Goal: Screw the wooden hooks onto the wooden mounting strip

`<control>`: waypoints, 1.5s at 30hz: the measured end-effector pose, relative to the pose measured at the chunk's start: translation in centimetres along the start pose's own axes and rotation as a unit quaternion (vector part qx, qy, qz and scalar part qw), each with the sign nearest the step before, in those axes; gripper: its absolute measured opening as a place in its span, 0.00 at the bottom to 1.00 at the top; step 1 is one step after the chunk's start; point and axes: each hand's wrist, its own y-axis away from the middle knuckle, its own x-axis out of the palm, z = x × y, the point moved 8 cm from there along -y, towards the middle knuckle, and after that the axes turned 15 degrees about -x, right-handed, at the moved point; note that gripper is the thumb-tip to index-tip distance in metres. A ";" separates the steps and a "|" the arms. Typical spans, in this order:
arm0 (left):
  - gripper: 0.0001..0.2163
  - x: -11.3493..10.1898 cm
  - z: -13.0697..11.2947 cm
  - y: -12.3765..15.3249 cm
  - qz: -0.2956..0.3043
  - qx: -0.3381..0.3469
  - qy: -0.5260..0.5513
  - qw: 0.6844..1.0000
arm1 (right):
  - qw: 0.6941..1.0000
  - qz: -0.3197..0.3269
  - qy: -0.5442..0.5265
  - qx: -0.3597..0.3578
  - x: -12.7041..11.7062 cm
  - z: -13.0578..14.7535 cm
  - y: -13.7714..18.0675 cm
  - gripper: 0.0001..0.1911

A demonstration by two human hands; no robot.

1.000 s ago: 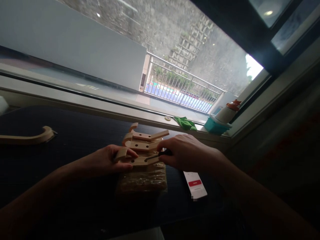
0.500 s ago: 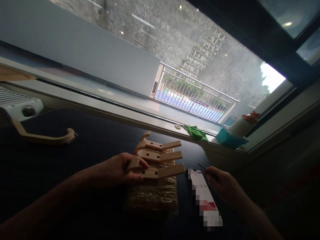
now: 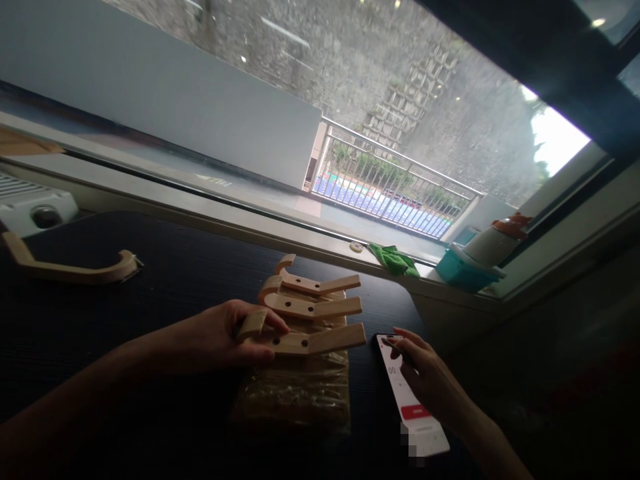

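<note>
My left hand (image 3: 227,333) is closed on the curled end of the nearest wooden wall hook (image 3: 320,341), which has two dark screw holes. Behind it, a second wooden hook (image 3: 325,308) and a third one (image 3: 327,285) lie side by side, all on a block wrapped in clear film (image 3: 300,397). In my right hand (image 3: 420,363), a thin dark stick-like tool (image 3: 395,346) is pinched between the fingers. That hand hovers over a phone (image 3: 425,437) with a timer on its screen, covering part of the digits. Whether it touches the screen I cannot tell.
Another wooden hook (image 3: 80,272) lies apart on the dark table (image 3: 165,253) at the left. A white appliance (image 3: 37,207) stands beyond it. Along the window sill are a tape roll (image 3: 356,247), a green cloth (image 3: 395,259) and a teal container (image 3: 465,268).
My right hand has moved left over the phone, its tool now above the screen. My left hand keeps its hold on the nearest hook. The view has shifted slightly.
</note>
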 end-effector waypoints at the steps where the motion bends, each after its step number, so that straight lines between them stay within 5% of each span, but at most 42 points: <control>1: 0.16 0.0 0.1 -0.1 0.000 -0.003 0.001 1.000 | 1.000 -0.012 0.006 0.005 -0.3 -0.1 0.8 0.16; 7: 0.18 -0.2 1.0 -0.7 -0.015 -0.011 -0.004 1.000 | 0.998 -0.047 -0.014 0.034 -1.7 -1.8 6.8 0.14; 12: 0.18 -0.1 0.9 -0.6 -0.013 -0.011 -0.012 1.000 | 0.998 -0.058 -0.012 0.035 -2.6 -1.9 8.7 0.13; 23: 0.21 -0.4 1.3 -0.8 -0.037 -0.034 -0.029 0.998 | 0.999 -0.041 -0.003 0.015 -1.6 -0.6 7.1 0.12; 35: 0.21 -0.4 0.8 -0.5 -0.030 -0.035 0.000 0.999 | 0.994 -0.030 0.060 -0.083 -0.5 1.0 3.9 0.12; 45: 0.20 -0.5 0.6 -0.4 -0.027 -0.038 0.020 0.999 | 0.994 -0.019 0.081 -0.072 -0.5 1.2 3.2 0.13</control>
